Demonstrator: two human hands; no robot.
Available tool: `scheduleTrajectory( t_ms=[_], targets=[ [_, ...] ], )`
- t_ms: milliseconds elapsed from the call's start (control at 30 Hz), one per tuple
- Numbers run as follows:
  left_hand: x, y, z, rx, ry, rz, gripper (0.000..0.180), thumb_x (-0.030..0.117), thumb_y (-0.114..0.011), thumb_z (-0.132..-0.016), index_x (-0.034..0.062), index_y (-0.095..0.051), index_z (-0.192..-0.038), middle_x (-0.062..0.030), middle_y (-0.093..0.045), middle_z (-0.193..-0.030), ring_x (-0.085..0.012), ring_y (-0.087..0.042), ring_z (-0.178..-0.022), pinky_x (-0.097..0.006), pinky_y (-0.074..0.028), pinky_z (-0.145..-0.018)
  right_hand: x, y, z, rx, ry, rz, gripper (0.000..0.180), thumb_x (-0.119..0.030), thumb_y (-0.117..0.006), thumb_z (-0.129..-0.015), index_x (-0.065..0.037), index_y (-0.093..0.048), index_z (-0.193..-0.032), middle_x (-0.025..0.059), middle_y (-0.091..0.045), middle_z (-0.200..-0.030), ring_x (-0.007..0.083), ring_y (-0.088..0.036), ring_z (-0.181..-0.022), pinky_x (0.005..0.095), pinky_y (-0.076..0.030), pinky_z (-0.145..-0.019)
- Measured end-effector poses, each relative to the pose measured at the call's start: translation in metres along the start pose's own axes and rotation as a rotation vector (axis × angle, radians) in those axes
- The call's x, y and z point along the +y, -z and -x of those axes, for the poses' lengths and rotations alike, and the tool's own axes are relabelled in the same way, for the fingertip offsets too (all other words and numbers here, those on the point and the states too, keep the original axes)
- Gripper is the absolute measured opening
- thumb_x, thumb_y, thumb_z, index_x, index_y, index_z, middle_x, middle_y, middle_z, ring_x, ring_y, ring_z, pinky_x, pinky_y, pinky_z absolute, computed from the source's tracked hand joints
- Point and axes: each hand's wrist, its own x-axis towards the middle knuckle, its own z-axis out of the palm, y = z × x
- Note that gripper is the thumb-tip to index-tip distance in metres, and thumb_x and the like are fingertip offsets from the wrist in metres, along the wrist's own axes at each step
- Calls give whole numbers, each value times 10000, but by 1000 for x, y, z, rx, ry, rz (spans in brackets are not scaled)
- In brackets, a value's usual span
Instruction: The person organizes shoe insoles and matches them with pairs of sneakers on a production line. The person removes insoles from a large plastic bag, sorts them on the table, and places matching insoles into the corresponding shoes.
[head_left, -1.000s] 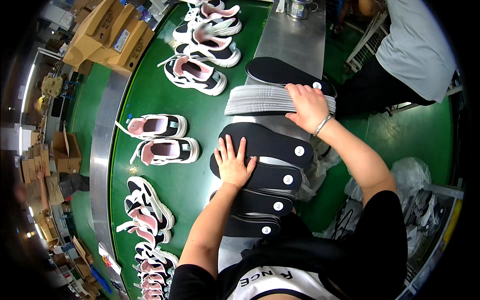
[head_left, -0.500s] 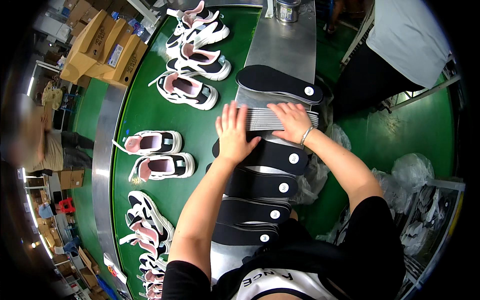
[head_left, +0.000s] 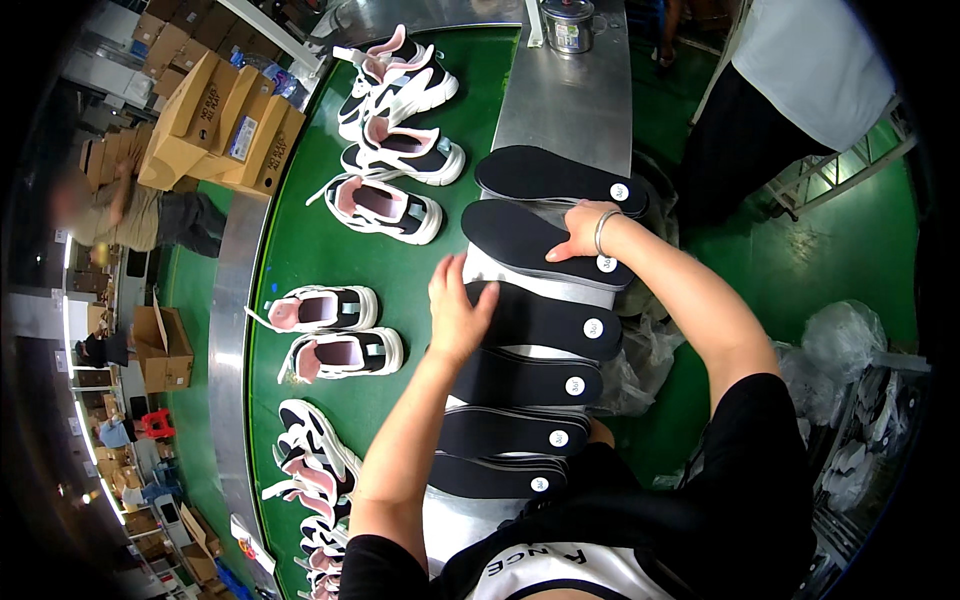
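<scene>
Several stacks of black shoe insoles, each with a round white sticker at the heel, lie in a row in front of me. My right hand (head_left: 588,232) is closed across the heel part of one insole stack (head_left: 512,236), thumb on the near side and fingertips partly hidden on the far side. My left hand (head_left: 460,310) holds nothing; its fingers and thumb are apart, by the toe end of the neighbouring insole stack (head_left: 550,322). Beyond my right hand lies another insole stack (head_left: 550,174).
White, black and pink sneakers (head_left: 345,352) stand along the green conveyor belt (head_left: 420,270) on the left. A metal canister (head_left: 568,26) sits at the far end of the steel table (head_left: 565,100). Plastic bags (head_left: 640,365) hang at its right edge. A person (head_left: 815,80) stands far right; cardboard boxes (head_left: 215,125) are far left.
The insole stack that was edge-up between my hands now lies flat, stickered face up. My left hand has come away from it, nearer to me; my right hand stays on it.
</scene>
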Motion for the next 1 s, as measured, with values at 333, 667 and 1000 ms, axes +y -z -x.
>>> scheduleTrajectory(
  t_ms=[333,667,1000],
  targets=[
    [4,-31,78,-364,4,-388,704,484,-483,-742,97,-233,-1275,-208,-110,-1334,-370,-68,-1236,-557,-72,-936,70,21,-57,224,-292,-241,702,-397,-714,-553,14,-467,-1066,183,-485,-1084,277,-457,-1028,347,-374,-849],
    [2,-14,49,-26,63,-184,698,339,-576,-717,43,-237,-1251,-181,-205,-1298,-345,-191,-1203,-493,-147,-950,51,25,-18,641,-144,-33,450,-241,-694,-599,-79,-451,-941,83,-511,-952,253,-481,-952,406,-389,-766],
    [28,-21,-105,60,-287,-97,712,199,-611,-679,31,-228,-1255,-219,-256,-1261,-369,-270,-1152,-421,-255,-933,76,-4,-30,702,-36,76,641,-320,-705,-551,-132,-424,-1096,46,-498,-940,203,-484,-913,347,-354,-737]
  ],
)
